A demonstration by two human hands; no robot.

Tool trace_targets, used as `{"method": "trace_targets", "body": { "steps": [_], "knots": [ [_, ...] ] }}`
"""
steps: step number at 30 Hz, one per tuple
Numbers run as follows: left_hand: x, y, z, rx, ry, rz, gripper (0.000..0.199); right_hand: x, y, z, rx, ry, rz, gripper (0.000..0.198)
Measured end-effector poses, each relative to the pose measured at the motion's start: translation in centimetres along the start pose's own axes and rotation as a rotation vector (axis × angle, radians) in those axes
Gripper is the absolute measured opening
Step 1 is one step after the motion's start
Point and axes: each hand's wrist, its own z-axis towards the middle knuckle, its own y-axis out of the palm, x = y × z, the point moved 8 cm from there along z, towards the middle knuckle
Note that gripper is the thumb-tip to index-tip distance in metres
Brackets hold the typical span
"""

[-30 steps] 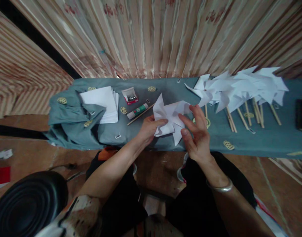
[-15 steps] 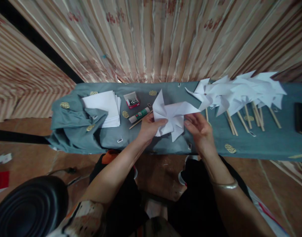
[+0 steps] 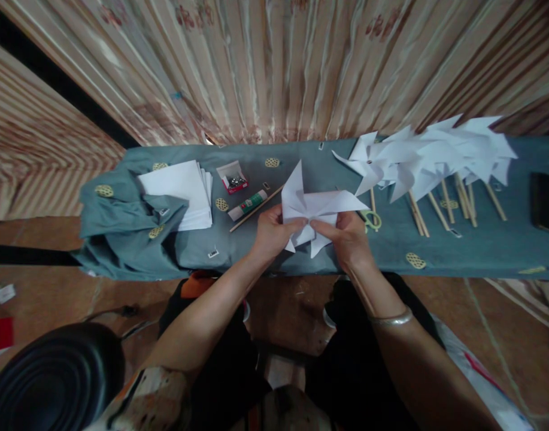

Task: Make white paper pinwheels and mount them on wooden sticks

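The left hand (image 3: 271, 233) and right hand (image 3: 351, 239) pinch a paper pinwheel (image 3: 317, 204), thumbs central (likely keeping folds down). A glue stick (image 3: 248, 205) lies left.

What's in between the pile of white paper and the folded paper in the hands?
In the head view: a small open box, a glue stick and a thin stick, then the left hand holding the folded paper.

The cloth-covered surface (image 3: 454, 251) carries stacked paper (image 3: 175, 188), an open box (image 3: 238, 187), a glue stick (image 3: 248, 205) beside a rod (image 3: 256, 209), green scissors (image 3: 369, 212), piled pinwheels (image 3: 445, 152) and a dark object (image 3: 546, 200).
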Motion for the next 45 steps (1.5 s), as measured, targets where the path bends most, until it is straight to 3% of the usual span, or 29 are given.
{"method": "trace_targets", "body": {
  "steps": [11,19,29,37,41,45],
  "knots": [
    [0.3,-0.3,0.5,0.018,0.147,0.241,0.025,-0.1,-0.2,0.2,0.101,-0.072,-0.046,0.028],
    [0.2,0.1,0.3,-0.003,0.093,0.105,0.028,-0.4,-0.1,0.2,0.113,-0.050,-0.080,0.028],
    [0.3,-0.4,0.2,0.008,0.072,0.119,0.025,-0.7,0.2,0.1,0.094,-0.071,-0.180,0.029],
    [0.1,-0.8,0.2,0.031,0.025,0.056,0.025,-0.3,1.0,0.1,0.043,-0.043,-0.110,0.032],
    [1.5,-1.4,0.3,0.070,0.020,-0.035,0.026,-0.5,0.9,-0.1,0.047,-0.021,-0.017,0.043],
    [4.1,-4.1,0.7,0.185,0.064,-0.161,0.030,-1.4,0.0,-0.1,0.108,-0.092,-0.013,0.036]
  ]
}}
